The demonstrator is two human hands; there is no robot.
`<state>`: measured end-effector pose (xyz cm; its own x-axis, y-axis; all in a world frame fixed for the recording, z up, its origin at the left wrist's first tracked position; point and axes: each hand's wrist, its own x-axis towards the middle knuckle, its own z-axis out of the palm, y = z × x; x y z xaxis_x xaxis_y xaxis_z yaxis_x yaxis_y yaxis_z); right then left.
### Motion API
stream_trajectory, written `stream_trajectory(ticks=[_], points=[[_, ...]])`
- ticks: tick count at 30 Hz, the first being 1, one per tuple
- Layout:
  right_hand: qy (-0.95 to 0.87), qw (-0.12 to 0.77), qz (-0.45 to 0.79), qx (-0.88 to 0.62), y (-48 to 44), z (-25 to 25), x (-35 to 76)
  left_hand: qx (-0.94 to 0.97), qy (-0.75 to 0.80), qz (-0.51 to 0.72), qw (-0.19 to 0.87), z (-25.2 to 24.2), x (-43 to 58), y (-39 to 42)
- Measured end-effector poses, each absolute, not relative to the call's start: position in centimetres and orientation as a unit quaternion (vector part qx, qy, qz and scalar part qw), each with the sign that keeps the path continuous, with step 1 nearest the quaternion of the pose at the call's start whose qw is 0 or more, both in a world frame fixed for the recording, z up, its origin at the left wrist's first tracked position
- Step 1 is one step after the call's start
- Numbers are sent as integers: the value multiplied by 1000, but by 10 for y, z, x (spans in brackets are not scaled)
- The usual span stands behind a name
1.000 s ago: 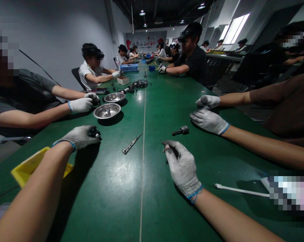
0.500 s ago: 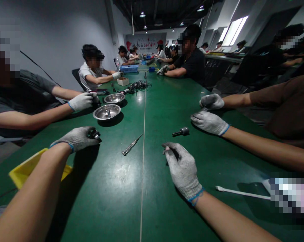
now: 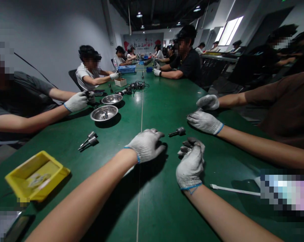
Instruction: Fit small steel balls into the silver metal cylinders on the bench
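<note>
My left hand (image 3: pixel 148 144), in a whitish knit glove, reaches over the table's centre line with its thumb and fingers apart. Close by on the right, my right hand (image 3: pixel 191 163) is turned on its side; its dark-stained fingers are loosely curled and spread, with nothing visible in them. Just beyond both hands lies a metal part with a thick cylindrical head and slim shaft (image 3: pixel 177 131). Two similar metal parts (image 3: pixel 88 142) rest side by side at the left. The screwdriver seen earlier is out of sight, around where my left hand and forearm cover the table.
A yellow bin (image 3: pixel 38 193) with small pieces stands at lower left. Two steel bowls (image 3: pixel 104 113) sit beyond the metal parts. A co-worker's gloved hands (image 3: pixel 204 121) are close on the right, above a white cable (image 3: pixel 235 190). Tangled black cords (image 3: pixel 134 88) lie farther back.
My left hand has let go of metal at the left and swung right to the middle. My right hand has turned and shifted slightly right. The screwdriver has gone from view.
</note>
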<state>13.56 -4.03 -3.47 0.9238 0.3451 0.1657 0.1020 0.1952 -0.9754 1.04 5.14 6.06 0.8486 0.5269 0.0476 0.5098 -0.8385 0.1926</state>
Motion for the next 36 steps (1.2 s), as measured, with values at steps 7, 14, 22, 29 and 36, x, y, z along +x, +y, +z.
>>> stream_trajectory(ticks=[7, 14, 22, 29, 36], points=[[-145, 741, 61, -653, -35, -35, 136, 933, 344, 32, 94, 37, 110, 76], [-147, 712, 54, -684, -34, -35, 138, 927, 343, 78, 129, 39, 97, 70], [-277, 712, 97, -638, -35, -22, 130, 870, 329, 238, 279, 35, 30, 30], [-315, 690, 77, -648, -37, -19, 127, 823, 343, 256, 373, 16, 12, 12], [-246, 734, 88, -627, -37, -17, 129, 876, 334, 222, 266, 1, -3, 17]])
